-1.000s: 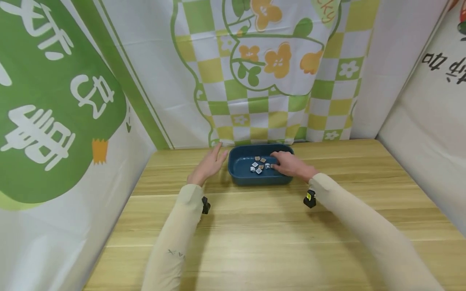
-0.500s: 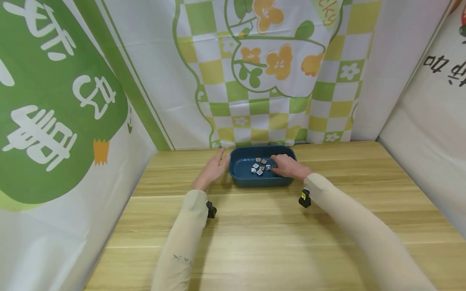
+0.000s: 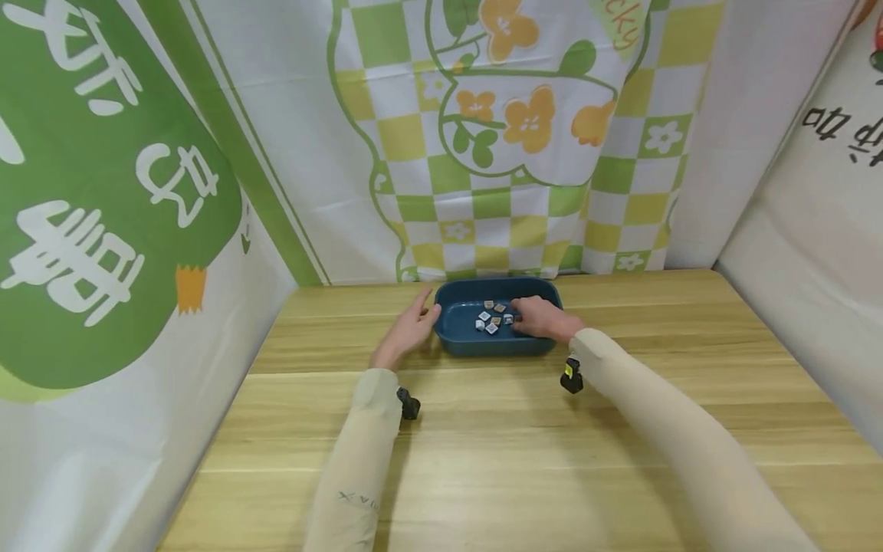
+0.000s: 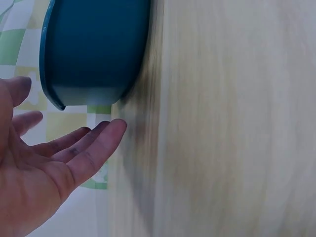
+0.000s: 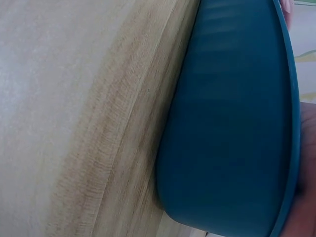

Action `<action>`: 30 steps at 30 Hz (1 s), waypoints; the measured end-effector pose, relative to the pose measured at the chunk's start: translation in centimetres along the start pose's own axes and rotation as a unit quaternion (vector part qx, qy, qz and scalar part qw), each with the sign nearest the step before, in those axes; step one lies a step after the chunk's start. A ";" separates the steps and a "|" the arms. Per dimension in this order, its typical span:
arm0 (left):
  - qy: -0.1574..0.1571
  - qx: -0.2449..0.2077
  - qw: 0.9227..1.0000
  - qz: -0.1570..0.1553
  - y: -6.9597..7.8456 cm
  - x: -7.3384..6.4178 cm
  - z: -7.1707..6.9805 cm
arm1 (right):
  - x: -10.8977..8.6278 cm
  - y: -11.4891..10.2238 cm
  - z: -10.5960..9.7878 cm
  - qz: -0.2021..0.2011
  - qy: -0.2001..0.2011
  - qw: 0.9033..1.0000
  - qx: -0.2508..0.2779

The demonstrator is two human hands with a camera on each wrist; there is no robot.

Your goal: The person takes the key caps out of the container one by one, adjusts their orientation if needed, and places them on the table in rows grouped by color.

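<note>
A dark blue oblong basin stands on the table against the back cloth. Several small white and tan cubes lie inside it, mostly around its middle. My right hand reaches over the basin's right end, fingers bent down beside the cubes. Its fingertips are hidden by the hand in the head view and by the basin wall in the right wrist view, so whether they pinch a cube is unclear. My left hand is at the basin's left end, fingers extended and thumb apart, holding nothing.
The wooden table reaches toward me in front of the basin. A checkered, flowered cloth hangs right behind it. Printed cloths also hang at the left and right sides.
My left hand has come slightly nearer to me and to the right, closer to the basin. My right hand has shifted slightly left, and a tan cube by its fingers is now out of sight.
</note>
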State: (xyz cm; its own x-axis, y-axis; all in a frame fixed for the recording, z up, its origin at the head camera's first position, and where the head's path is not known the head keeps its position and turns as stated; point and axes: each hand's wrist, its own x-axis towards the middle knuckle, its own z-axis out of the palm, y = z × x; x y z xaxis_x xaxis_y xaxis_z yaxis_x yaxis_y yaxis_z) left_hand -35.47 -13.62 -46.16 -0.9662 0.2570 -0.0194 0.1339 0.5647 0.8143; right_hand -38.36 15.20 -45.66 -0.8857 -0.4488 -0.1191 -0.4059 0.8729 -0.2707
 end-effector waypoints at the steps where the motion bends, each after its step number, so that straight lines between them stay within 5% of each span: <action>1: -0.002 -0.011 1.000 -0.003 -0.1 0.0 0.1 | 0.1 0.0 0.0 0.000 -0.004 1.000 0.002; 10: -0.006 -0.066 0.997 -0.037 -0.4 0.4 0.9 | 0.4 0.0 -0.1 0.011 -0.025 1.000 -0.003; 30: -0.006 -0.121 0.992 -0.034 -0.9 1.1 1.8 | 0.9 0.4 0.0 0.010 -0.009 1.000 -0.007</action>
State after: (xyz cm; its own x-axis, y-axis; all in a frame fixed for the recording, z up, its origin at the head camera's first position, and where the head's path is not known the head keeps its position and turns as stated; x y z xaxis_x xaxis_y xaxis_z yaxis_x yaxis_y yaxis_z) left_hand -36.24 -12.45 -47.90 -0.9683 0.2347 -0.0855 0.0096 0.3768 0.9262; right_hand -39.29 15.14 -45.86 -0.8897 -0.4338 -0.1423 -0.3908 0.8847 -0.2541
